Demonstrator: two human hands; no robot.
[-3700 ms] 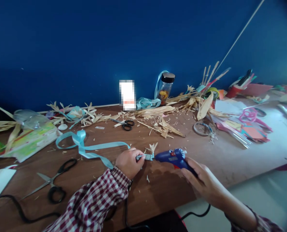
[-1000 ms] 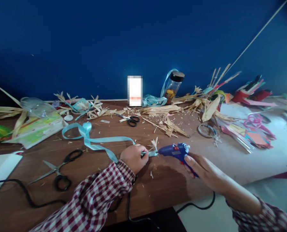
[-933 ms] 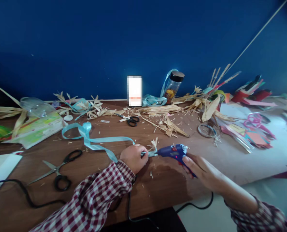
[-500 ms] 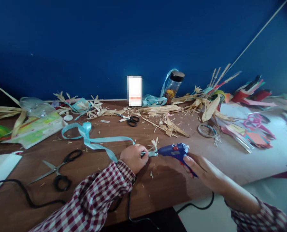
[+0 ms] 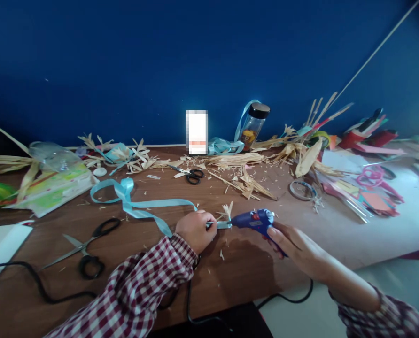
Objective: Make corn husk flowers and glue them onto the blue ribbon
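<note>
My right hand [image 5: 289, 241] is closed round the handle of a blue hot glue gun [image 5: 248, 220], its nozzle pointing left. The nozzle tip is at the end of a light blue ribbon [image 5: 163, 203], beside a small tuft of dried husk [image 5: 227, 210]; whether they touch I cannot tell. My left hand [image 5: 196, 230] is closed on the ribbon near that end, its fingertips partly hidden. From there the ribbon runs left across the brown table [image 5: 153, 253] into a loose loop.
Open scissors [image 5: 84, 246] lie left of my left forearm, smaller black scissors [image 5: 194, 176] farther back. A glass jar [image 5: 253, 131] leans among dried husks [image 5: 234, 159] by the blue wall. Paper scraps and pink scissors [image 5: 370, 176] are at right. A black cable [image 5: 290, 296] hangs below.
The glue gun has shifted very slightly to the right along the ribbon end. My left hand has stayed almost in place.
</note>
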